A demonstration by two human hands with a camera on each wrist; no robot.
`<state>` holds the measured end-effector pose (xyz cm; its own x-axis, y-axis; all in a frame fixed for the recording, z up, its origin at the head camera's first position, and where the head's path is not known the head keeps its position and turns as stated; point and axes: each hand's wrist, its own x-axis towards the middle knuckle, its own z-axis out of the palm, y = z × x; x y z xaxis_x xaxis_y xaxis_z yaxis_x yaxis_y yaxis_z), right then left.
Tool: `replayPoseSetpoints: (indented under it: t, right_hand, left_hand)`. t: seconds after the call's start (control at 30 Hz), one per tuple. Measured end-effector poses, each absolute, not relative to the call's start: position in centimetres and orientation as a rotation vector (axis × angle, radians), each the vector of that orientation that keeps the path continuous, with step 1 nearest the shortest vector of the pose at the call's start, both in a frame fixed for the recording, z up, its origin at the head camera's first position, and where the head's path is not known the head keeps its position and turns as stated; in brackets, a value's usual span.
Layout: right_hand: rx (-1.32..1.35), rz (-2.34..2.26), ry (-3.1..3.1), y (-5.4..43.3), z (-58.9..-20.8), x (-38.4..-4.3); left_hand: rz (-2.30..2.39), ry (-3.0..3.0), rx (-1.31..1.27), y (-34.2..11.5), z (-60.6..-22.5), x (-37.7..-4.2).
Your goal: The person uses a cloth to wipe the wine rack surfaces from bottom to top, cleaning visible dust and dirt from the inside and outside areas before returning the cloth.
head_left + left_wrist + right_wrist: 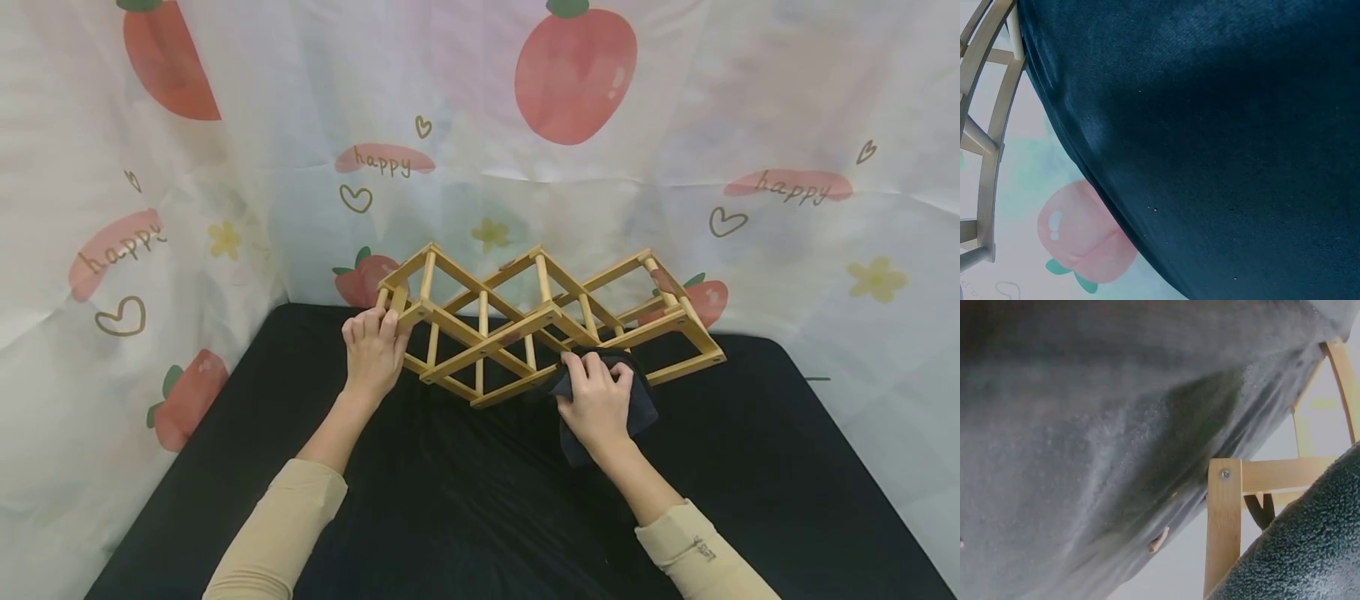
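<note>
A folding wooden lattice rack (487, 346) with round dowels between its crossed slats stands spread out on the black-covered table. At the rack's left end my left hand (372, 354) grips the frame with curled fingers. My right hand (600, 400) holds a dark, fuzzy cloth (641, 410) bunched under its fingers, against the lower front slats right of the middle. Rack slats (988, 181) line the left edge of the left wrist view; no hand shows there. In the right wrist view the cloth (1297, 550) covers part of the screwed wooden frame (1224, 519).
The black cloth-covered table (480, 508) spreads in front of the rack. Close behind and at both sides hangs a pale curtain (465, 67) printed with fruit, hearts and the word "happy". Small light specks lie on the table cover (1210, 156).
</note>
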<state>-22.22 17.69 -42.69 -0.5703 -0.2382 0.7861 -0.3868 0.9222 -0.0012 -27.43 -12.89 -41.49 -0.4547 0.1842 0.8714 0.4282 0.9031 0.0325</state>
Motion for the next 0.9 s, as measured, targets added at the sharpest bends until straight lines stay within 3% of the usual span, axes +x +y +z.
replayPoseSetpoints:
  t: [0.9]
  right_hand:
    - [0.539, 0.13, -2.19, 15.8, -44.7, -22.7]
  left_hand:
    - [-0.313, -2.049, -0.441, -12.9, -41.6, -27.5]
